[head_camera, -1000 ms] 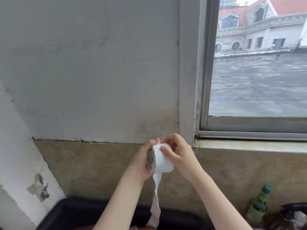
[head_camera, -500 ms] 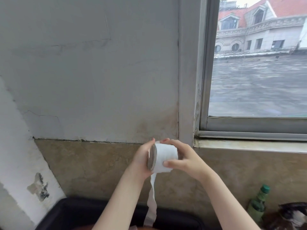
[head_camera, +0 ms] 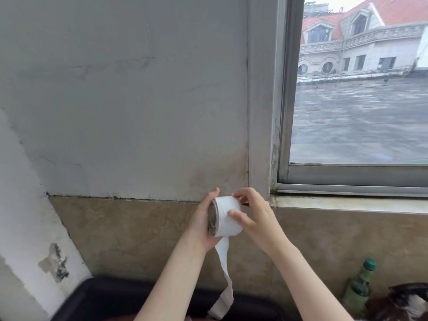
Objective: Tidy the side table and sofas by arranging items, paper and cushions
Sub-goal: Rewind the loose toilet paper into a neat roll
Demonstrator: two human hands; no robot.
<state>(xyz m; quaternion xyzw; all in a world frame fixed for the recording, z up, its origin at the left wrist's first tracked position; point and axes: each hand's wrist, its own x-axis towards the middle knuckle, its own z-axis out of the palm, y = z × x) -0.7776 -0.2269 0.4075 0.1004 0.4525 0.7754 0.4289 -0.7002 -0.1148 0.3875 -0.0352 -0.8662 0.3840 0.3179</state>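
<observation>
A cracked grey plaster wall (head_camera: 129, 107) and an aluminium-framed window (head_camera: 356, 172) fill the view; a black tray-like rim (head_camera: 111, 295) lies below, with a green plastic bottle (head_camera: 359, 283) at the right. The white paper roll (head_camera: 225, 216) is held between both hands in mid-air, its axis running left-right. The left hand (head_camera: 203, 221) cups its end, and the right hand (head_camera: 252, 214) curls its fingers round the barrel. The loose paper tail (head_camera: 223, 274) hangs shorter than half a second ago, and the right thumb sits lower on the roll.
</observation>
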